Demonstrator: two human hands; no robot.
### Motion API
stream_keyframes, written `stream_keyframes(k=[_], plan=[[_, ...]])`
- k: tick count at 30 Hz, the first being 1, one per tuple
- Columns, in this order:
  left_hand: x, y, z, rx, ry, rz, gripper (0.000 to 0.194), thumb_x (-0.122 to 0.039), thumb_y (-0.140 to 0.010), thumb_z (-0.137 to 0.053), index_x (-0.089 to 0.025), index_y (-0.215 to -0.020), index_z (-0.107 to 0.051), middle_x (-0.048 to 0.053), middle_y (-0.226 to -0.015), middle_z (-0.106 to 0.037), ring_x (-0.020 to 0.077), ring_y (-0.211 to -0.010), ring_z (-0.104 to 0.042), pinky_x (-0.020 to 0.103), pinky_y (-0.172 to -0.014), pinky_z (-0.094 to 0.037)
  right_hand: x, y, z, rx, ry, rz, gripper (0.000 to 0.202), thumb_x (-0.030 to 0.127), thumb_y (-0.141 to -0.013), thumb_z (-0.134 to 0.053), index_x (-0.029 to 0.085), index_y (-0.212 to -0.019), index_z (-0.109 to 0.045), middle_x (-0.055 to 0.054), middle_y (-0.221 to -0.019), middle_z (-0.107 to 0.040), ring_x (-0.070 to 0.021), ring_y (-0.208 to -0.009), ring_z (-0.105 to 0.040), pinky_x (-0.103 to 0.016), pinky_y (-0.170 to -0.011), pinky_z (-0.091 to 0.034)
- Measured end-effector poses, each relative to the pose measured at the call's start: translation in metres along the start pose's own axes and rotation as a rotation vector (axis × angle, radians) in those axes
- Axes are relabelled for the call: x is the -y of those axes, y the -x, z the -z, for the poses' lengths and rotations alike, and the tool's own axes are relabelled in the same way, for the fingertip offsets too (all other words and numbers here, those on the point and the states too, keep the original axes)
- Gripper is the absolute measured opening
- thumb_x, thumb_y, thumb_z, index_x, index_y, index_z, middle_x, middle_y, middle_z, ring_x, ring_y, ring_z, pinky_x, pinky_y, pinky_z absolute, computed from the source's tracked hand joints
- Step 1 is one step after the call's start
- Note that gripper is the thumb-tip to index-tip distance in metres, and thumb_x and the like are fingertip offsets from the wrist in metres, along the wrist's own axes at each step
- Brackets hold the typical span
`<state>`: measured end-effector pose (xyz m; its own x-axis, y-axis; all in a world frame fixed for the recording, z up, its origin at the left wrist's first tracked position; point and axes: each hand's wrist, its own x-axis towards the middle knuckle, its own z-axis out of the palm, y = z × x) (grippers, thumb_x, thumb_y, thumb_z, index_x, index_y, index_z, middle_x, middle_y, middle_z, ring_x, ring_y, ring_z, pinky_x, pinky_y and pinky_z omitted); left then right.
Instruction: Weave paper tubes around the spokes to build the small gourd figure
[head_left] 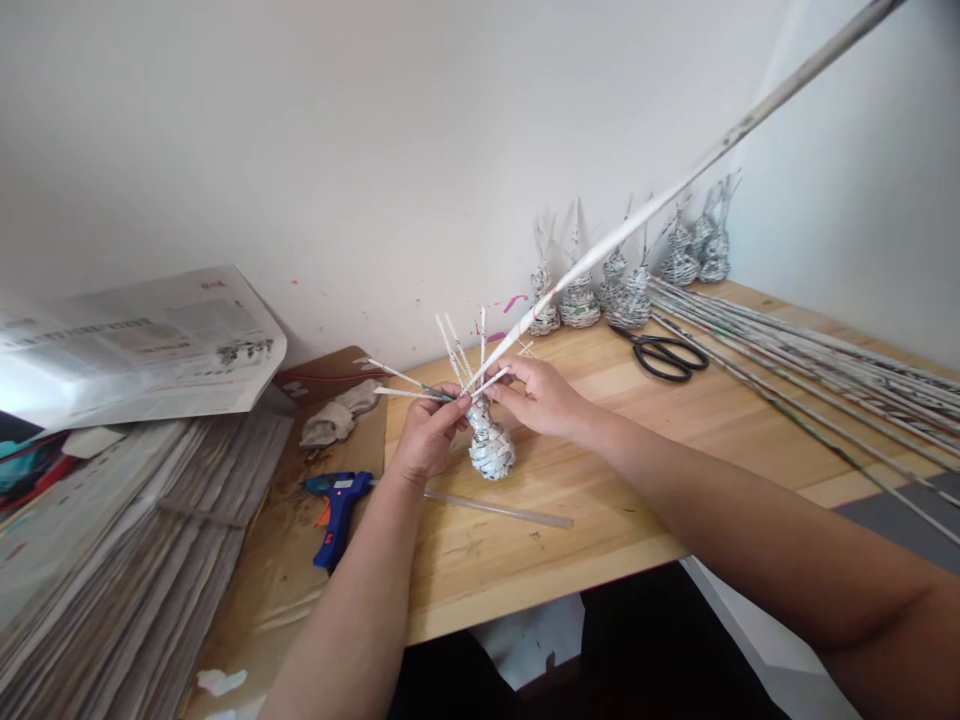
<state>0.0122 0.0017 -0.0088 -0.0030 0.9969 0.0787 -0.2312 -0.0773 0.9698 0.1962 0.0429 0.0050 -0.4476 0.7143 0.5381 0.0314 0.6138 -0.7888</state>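
Observation:
A small gourd-shaped piece woven from paper strips point(492, 452) hangs between my hands, with several thin paper stalks fanning out of its top. My left hand point(433, 432) is closed on its neck from the left, thumb over the stalk bases. On the right, my right hand point(544, 398) pinches near the stalk bases; its fingertips are partly hidden. From there a long rolled paper tube point(615, 238) slants up to the upper right, past the frame's top edge.
Several finished woven pieces point(580, 300) stand along the wall. Black scissors point(664, 357) and many long paper tubes point(810, 360) lie right. A blue glue gun point(341, 515), a glue stick point(499, 508), a glove point(334, 420) and stacked newspapers point(180, 530) are nearer the left.

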Motion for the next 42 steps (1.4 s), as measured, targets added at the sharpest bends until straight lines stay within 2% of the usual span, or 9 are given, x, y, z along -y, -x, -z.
stream_keyframes(k=[6,14,21,26,30,36,42], plan=[[-0.001,0.001,0.0,-0.008,-0.039,0.005,0.03,-0.028,-0.061,-0.085,-0.015,-0.075,-0.063,-0.002,-0.065,-0.059,0.0082,-0.057,-0.051,0.021,-0.055,-0.039,-0.005,-0.001,-0.001,0.023,0.038,0.0,0.009,0.024,-0.085,-0.062,0.018,-0.086,-0.068,-0.004,-0.084,-0.069,-0.0159,-0.077,-0.063,-0.029,-0.072,-0.049],[-0.002,0.001,0.0,-0.001,-0.075,-0.015,0.03,-0.028,-0.063,-0.085,-0.015,-0.075,-0.061,-0.003,-0.062,-0.059,0.0065,-0.054,-0.049,0.02,-0.053,-0.037,-0.007,-0.002,-0.002,0.037,-0.137,-0.174,0.012,0.028,-0.08,-0.065,0.017,-0.085,-0.069,-0.003,-0.077,-0.069,-0.0156,-0.071,-0.063,-0.029,-0.066,-0.049],[-0.001,0.001,0.0,0.014,-0.082,-0.022,0.031,-0.029,-0.062,-0.085,-0.015,-0.077,-0.063,-0.002,-0.066,-0.062,0.0076,-0.055,-0.053,0.021,-0.056,-0.041,-0.007,-0.003,-0.001,0.004,-0.261,-0.263,0.017,0.03,-0.072,-0.072,0.016,-0.082,-0.067,-0.003,-0.077,-0.069,-0.0151,-0.072,-0.063,-0.029,-0.07,-0.049],[-0.003,0.002,-0.001,0.01,-0.122,-0.03,0.031,-0.031,-0.062,-0.085,-0.014,-0.076,-0.063,-0.002,-0.063,-0.061,0.0081,-0.053,-0.051,0.022,-0.052,-0.039,-0.005,-0.005,0.0,0.02,-0.333,-0.314,0.021,0.03,-0.068,-0.076,0.016,-0.08,-0.067,0.0,-0.069,-0.065,-0.0122,-0.064,-0.058,-0.026,-0.061,-0.046],[-0.005,0.003,-0.002,0.04,-0.147,-0.055,0.031,-0.033,-0.062,-0.085,-0.014,-0.073,-0.063,-0.002,-0.061,-0.06,0.008,-0.052,-0.049,0.022,-0.051,-0.038,-0.003,-0.007,0.005,0.093,-0.372,-0.317,0.017,0.027,-0.069,-0.076,0.015,-0.078,-0.068,0.001,-0.064,-0.063,-0.0099,-0.059,-0.054,-0.023,-0.056,-0.044],[-0.005,0.005,-0.001,0.118,-0.151,-0.052,0.027,-0.031,-0.066,-0.084,-0.015,-0.076,-0.064,-0.002,-0.062,-0.061,0.0082,-0.053,-0.05,0.022,-0.052,-0.037,-0.009,-0.009,0.012,0.246,-0.516,-0.428,0.029,0.027,-0.07,-0.077,0.016,-0.094,-0.065,0.002,-0.07,-0.065,-0.0087,-0.057,-0.058,-0.021,-0.054,-0.048],[-0.004,0.007,-0.002,0.162,-0.155,-0.052,0.025,-0.029,-0.068,-0.083,-0.015,-0.075,-0.064,-0.002,-0.062,-0.06,0.0078,-0.054,-0.05,0.021,-0.054,-0.037,-0.012,-0.007,0.018,0.378,-0.497,-0.42,0.024,0.027,-0.071,-0.076,0.017,-0.09,-0.065,0.0,-0.076,-0.067,-0.0084,-0.059,-0.058,-0.02,-0.054,-0.049]])
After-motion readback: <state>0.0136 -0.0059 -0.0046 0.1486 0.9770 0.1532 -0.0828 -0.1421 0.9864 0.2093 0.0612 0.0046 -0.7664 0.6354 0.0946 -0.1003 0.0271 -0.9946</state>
